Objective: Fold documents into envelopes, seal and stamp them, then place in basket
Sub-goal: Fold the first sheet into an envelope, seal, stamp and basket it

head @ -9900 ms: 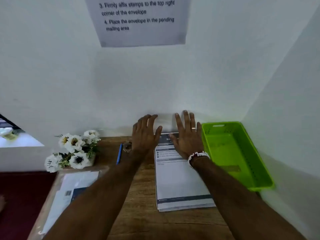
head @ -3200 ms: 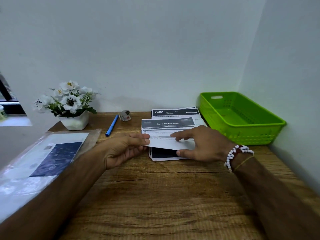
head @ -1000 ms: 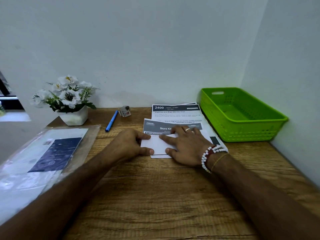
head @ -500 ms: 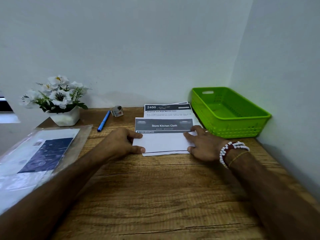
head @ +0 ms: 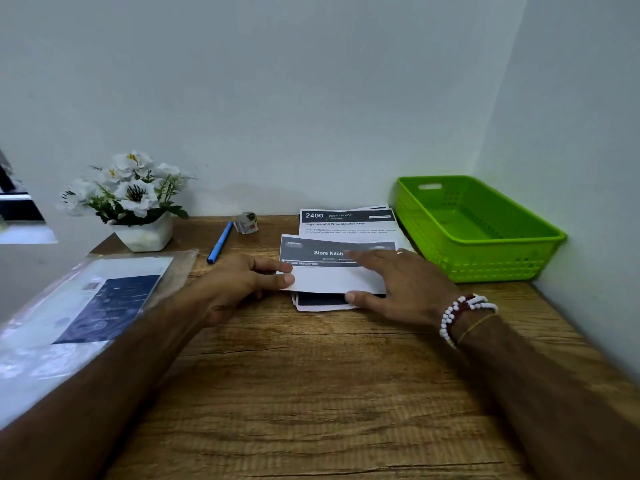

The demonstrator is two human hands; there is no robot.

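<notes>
From the head camera, a wood-grain bench (head: 311, 393) fills the lower frame, set into a corner where two plain pale walls (head: 311, 98) meet at the right. Mid-bench lies a folded document (head: 332, 271), its dark header reading "Store Kitch…", on top of a stack of printed sheets (head: 346, 221) pushed toward the back wall. The left hand (head: 239, 282) pinches the document's left edge between thumb and fingers. The right hand (head: 398, 282) lies flat and spread over its right part, thumb at the near edge, gripping nothing; beads circle that wrist. A green basket (head: 485, 258) sits in the right corner, just beside the sheets. At the back are a blue pen (head: 220, 242), a small roll (head: 246, 222) and a white flower pot (head: 138, 209). A clear plastic sleeve (head: 86, 306) of papers lies on the left.
</notes>
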